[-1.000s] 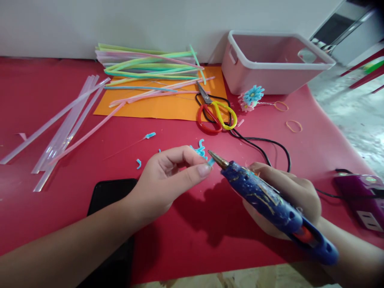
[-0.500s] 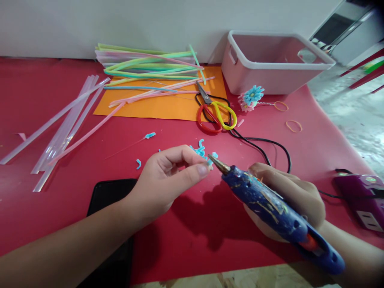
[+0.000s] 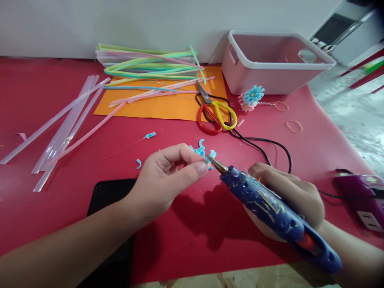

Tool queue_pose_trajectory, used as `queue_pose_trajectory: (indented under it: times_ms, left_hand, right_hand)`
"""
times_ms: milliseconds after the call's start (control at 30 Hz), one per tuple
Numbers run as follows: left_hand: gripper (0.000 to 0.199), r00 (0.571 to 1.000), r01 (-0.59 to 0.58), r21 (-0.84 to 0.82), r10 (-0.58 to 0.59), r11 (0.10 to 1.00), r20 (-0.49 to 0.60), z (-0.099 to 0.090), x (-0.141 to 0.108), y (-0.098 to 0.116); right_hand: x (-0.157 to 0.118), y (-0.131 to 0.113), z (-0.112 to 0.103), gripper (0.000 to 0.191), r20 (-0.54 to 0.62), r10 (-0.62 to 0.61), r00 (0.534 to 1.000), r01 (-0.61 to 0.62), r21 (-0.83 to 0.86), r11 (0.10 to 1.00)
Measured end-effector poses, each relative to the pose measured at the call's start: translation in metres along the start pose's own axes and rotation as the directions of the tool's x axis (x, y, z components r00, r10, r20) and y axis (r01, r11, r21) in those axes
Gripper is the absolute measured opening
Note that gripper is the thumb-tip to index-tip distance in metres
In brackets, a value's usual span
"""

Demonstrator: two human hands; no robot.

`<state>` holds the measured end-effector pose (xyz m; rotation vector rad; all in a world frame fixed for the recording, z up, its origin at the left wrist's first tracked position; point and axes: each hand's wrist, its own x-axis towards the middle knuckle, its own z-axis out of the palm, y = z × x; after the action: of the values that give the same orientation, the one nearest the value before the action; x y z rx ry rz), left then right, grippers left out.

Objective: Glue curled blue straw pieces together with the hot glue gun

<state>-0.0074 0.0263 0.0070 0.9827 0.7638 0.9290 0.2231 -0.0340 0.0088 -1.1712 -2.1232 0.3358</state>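
Between its thumb and forefinger my left hand point(image 3: 171, 176) pinches a small light-blue pipe cleaner piece, mostly hidden by the fingertips. My right hand point(image 3: 288, 196) is wrapped round a dark-blue glue gun point(image 3: 267, 204) spotted with dried glue. The gun's metal nozzle point(image 3: 218, 165) points left and its tip is at the pinched piece; whether they touch I cannot tell. Just beyond the left fingertips lie several cut blue pipe cleaner pieces point(image 3: 199, 150). Left of them, a thin stem with a fuzzy blue tip point(image 3: 150, 135) rests on the red table.
Scissors point(image 3: 207, 100) and pipe cleaners point(image 3: 150, 68) lie on orange paper point(image 3: 150, 110). Clear glue sticks point(image 3: 66, 128) are at left, a black phone point(image 3: 112, 192) under my left forearm. A pink basket point(image 3: 258, 78), blue flower point(image 3: 253, 95), black cord point(image 3: 264, 140) and purple power strip point(image 3: 360, 192) are at right.
The glue gun has shifted slightly left, its tip moving closer in to the left fingertips. My left hand has barely moved.
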Motion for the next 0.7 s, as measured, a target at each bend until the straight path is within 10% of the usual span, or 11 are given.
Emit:
queue_pose_trajectory:
  times_ms: [700]
  left_hand:
    - [0.011, 1.000, -0.007, 0.011, 0.007, 1.000, -0.001, 0.0009, -0.0001, 0.0015]
  right_hand:
    - [-0.0016, -0.0012, 0.0027, 0.024, -0.054, 0.086, 0.995, -0.086, 0.004, 0.996]
